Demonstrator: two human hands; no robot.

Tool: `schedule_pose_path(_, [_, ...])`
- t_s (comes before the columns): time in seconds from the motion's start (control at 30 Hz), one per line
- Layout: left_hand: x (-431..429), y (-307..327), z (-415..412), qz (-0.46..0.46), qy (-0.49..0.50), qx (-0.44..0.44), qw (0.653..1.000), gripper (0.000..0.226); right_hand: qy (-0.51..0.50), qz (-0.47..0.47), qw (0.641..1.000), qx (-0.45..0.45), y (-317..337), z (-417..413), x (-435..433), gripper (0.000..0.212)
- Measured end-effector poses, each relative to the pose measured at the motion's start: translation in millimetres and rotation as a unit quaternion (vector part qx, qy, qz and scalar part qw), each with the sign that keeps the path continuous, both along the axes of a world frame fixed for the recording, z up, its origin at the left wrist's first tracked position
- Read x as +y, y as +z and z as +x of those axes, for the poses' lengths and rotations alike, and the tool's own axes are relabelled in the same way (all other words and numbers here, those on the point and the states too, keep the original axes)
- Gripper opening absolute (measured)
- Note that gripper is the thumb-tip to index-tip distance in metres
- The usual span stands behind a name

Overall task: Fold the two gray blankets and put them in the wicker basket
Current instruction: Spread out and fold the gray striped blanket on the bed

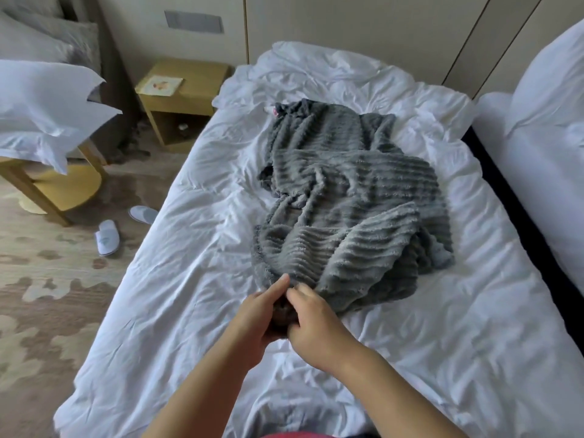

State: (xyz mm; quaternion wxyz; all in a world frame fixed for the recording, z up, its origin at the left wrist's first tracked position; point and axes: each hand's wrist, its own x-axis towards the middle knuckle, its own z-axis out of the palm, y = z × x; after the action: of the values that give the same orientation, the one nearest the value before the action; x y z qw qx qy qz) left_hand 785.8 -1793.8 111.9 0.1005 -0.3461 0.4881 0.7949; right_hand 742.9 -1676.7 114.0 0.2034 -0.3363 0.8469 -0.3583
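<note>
Together, your left hand (262,314) and right hand (316,324) pinch the near edge of the crumpled gray ribbed fleece blanket (347,210). Its long axis runs straight away from your grip up the white-sheeted bed (189,279), neither hand nearer.

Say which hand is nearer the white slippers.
Left. The left hand grips the gray blanket on the side toward the slippers; the right hand grips beside it, farther off.
</note>
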Motion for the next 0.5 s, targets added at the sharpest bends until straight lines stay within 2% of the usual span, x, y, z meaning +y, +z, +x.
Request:
schedule_pose_path(0.07, [1.2,6.8,4.1,-0.035,0.004,0.001,0.999,0.034,-0.032,-0.056,0.997,0.039,-0.7,10.4,5.2,0.039])
schedule_pose_path(0.17, [6.0,15.2,12.6,-0.070,0.019,0.011,0.997,0.017,-0.109,-0.107,0.980,0.127,-6.4,14.4,20.7,0.058])
schedule_pose_path(0.23, [11.6,17.1,19.1,-0.046,0.007,0.030,0.998,0.017,-0.123,-0.098,0.970,0.185,-15.9,8.1,32.8,0.057])
schedule_pose_path(0.3, [17.5,18.5,25.4,0.009,-0.018,0.058,0.998,0.029,-0.141,-0.072,0.964,0.214,-28.6,-4.0,44.4,0.045])
schedule_pose_path(0.4, [23.0,28.1,39.0,0.054,-0.025,0.091,0.994,0.041,-0.214,-0.003,0.962,0.172,-44.5,-29.9,67.1,0.031])
schedule_pose_path(0.5, [18.3,39.0,55.8,-0.003,0.028,0.062,0.998,0.040,-0.345,0.050,0.933,0.084,-57.4,-52.3,105.8,0.023])
